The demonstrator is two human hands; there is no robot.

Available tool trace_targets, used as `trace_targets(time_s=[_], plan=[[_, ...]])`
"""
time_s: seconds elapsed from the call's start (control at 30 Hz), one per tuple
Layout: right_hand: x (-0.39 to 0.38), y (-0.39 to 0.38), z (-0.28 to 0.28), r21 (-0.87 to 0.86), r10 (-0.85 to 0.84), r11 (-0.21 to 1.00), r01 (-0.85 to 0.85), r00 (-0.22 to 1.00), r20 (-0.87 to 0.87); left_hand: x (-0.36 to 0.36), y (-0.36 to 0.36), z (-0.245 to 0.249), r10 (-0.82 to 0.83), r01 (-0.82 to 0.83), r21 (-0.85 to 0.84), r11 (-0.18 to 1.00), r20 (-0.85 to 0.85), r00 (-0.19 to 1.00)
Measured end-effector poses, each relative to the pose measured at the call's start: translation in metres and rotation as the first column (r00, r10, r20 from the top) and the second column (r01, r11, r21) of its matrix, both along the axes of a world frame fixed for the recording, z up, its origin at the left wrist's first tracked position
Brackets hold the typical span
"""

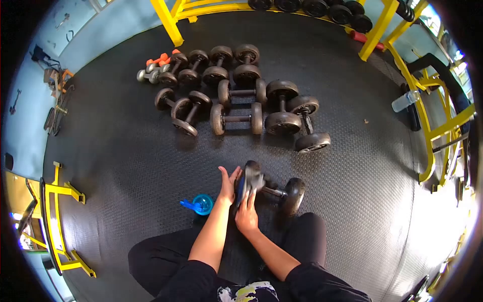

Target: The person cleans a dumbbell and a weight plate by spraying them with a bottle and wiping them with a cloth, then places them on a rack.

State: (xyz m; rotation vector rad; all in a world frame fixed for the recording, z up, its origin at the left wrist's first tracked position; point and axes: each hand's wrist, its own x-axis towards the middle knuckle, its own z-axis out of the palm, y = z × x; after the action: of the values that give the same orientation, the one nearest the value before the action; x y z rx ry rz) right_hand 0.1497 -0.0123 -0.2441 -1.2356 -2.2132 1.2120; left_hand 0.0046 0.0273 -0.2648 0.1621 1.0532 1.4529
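Note:
A black dumbbell (293,195) with a metal handle lies on the floor just in front of my crossed legs. My left hand (229,185) is at the outer face of its left weight, fingers apart and thumb raised. On that same weight my right hand (247,214) presses a greyish cloth (255,180) with its fingers. What lies under the cloth is partly hidden. To the left of my left hand stands a blue spray bottle (203,204), seen from above.
Several black dumbbells (239,119) lie in rows ahead, with small orange (163,59) and silver ones (151,75) at their left. Yellow racks (375,35) and benches (63,189) surround the floor. A clear bottle (405,101) is at the right.

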Motion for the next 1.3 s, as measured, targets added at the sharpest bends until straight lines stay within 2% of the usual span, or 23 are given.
trace_targets(time_s=[0.03, 0.1, 0.17, 0.23, 0.27, 0.3, 0.37, 0.4, 0.47, 0.57, 0.63, 0.7, 0.77, 0.83, 0.9, 1.0, 1.07, 1.1, 1.13, 1.17, 1.2, 1.27, 1.3], plan=[[0.01, -0.015, -0.018, -0.137, -0.039, 0.99, 0.032, 0.998, -0.053, -0.002, 0.001, -0.008, -0.014, 0.013, -0.022, 1.0, -0.037, 0.999], [0.039, -0.035, -0.075, -0.035, 0.121, 0.991, -0.127, 0.984, -0.131, 0.004, 0.007, -0.001, 0.033, -0.041, -0.093, 0.995, -0.081, 0.996], [0.047, -0.023, -0.1, 0.01, 0.246, 0.969, -0.246, 0.969, 0.01, 0.007, 0.013, -0.004, 0.011, -0.061, -0.181, 0.982, -0.265, 0.964], [0.044, 0.005, -0.078, -0.444, 0.098, 0.892, -0.087, 0.995, 0.001, 0.0, 0.02, 0.005, -0.048, -0.039, -0.2, 0.979, -0.415, 0.909], [0.042, 0.0, -0.067, -0.325, -0.222, 0.934, 0.148, 0.954, -0.202, -0.002, 0.028, 0.01, -0.081, -0.04, -0.206, 0.978, -0.542, 0.836], [0.042, 0.009, -0.052, -0.326, -0.229, 0.933, 0.154, 0.951, -0.206, 0.0, 0.034, 0.013, -0.11, -0.042, -0.214, 0.976, -0.651, 0.751], [0.044, 0.04, -0.001, 0.034, -0.115, 0.989, 0.143, 0.9, -0.42, 0.009, 0.041, 0.016, -0.168, -0.054, -0.235, 0.971, -0.82, 0.547], [0.043, 0.053, 0.016, 0.027, -0.126, 0.988, 0.151, 0.9, -0.418, 0.014, 0.043, 0.018, -0.178, -0.083, -0.243, 0.967, -0.865, 0.468], [0.042, 0.071, 0.037, 0.308, 0.163, 0.947, -0.087, 0.959, -0.233, 0.02, 0.042, 0.02, -0.193, -0.08, -0.265, 0.961, -0.848, 0.494], [0.011, 0.064, -0.019, 0.264, 0.06, 0.964, 0.027, 0.947, -0.317, 0.016, 0.037, 0.018, -0.182, -0.075, -0.245, 0.967, -0.862, 0.473], [-0.008, 0.068, -0.034, 0.119, -0.006, 0.992, 0.052, 0.936, -0.353, 0.019, 0.036, 0.013, -0.049, -0.11, -0.125, 0.986, -0.851, 0.523], [-0.02, 0.088, -0.041, 0.24, -0.055, 0.96, 0.146, 0.936, -0.347, 0.021, 0.036, 0.01, -0.042, -0.127, -0.13, 0.983, -0.841, 0.539], [-0.018, 0.133, 0.002, -0.168, 0.185, 0.974, -0.154, 0.965, 0.186, 0.024, 0.037, 0.017, -0.08, -0.157, -0.186, 0.97, -0.854, 0.514], [-0.028, 0.164, -0.017, -0.457, 0.058, 0.886, 0.073, 0.963, 0.265, 0.024, 0.033, 0.008, -0.009, -0.152, -0.116, 0.982, -0.822, 0.57], [-0.034, 0.179, -0.059, -0.558, -0.085, 0.816, 0.152, 0.986, 0.144, 0.028, 0.033, 0.016, 0.01, -0.161, -0.097, 0.982, -0.828, 0.561], [-0.048, 0.187, -0.063, -0.588, -0.111, 0.78, 0.214, 0.972, 0.206, 0.025, 0.034, 0.015, -0.005, -0.157, -0.116, 0.981, -0.819, 0.574], [-0.043, 0.179, -0.049, -0.615, -0.037, 0.779, 0.12, 0.989, 0.146, 0.023, 0.035, 0.017, -0.023, -0.149, -0.131, 0.98, -0.819, 0.573], [-0.036, 0.168, -0.029, -0.447, 0.132, 0.894, -0.024, 0.968, 0.212, 0.022, 0.037, 0.018, -0.037, -0.146, -0.145, 0.979, -0.822, 0.568], [-0.037, 0.136, -0.03, -0.195, 0.017, 0.981, 0.019, 0.983, 0.184, 0.02, 0.04, 0.018, -0.051, -0.153, -0.161, 0.975, -0.834, 0.55], [-0.04, 0.106, -0.02, -0.239, -0.329, 0.917, 0.319, 0.944, -0.001, 0.017, 0.041, 0.007, -0.008, -0.179, -0.129, 0.975, -0.83, 0.558], [-0.036, 0.08, -0.008, -0.121, -0.373, 0.926, 0.359, 0.919, -0.127, 0.012, 0.041, 0.002, -0.029, -0.168, -0.147, 0.975, -0.83, 0.557], [-0.021, 0.045, -0.002, -0.137, -0.374, 0.927, 0.349, 0.885, -0.277, 0.013, 0.045, 0.009, -0.076, -0.158, -0.179, 0.971, -0.859, 0.507], [-0.017, 0.022, -0.018, -0.161, -0.349, 0.934, 0.319, 0.912, -0.216, 0.018, 0.049, 0.02, -0.075, -0.173, -0.19, 0.966, -0.851, 0.519]])
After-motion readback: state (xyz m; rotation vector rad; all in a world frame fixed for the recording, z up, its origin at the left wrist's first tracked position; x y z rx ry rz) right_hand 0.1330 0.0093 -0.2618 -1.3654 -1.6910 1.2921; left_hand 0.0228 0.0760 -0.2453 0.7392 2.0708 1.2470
